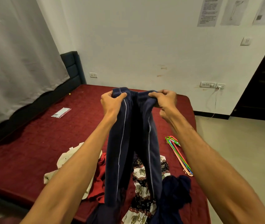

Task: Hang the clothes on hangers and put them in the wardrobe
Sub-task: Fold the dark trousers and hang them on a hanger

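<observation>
navy track pants (pixel 133 143) gripped by waistband, left hand (pixel 112 102), right hand (pixel 164 101)

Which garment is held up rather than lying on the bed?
The navy track pants with pale side stripes: left hand and right hand grip its waistband. The elephant-print garment, red garment and cream garment lie on the bed.

matt cloth trousers (pixel 133 143), glossy plastic hangers (pixel 179 155)
</observation>
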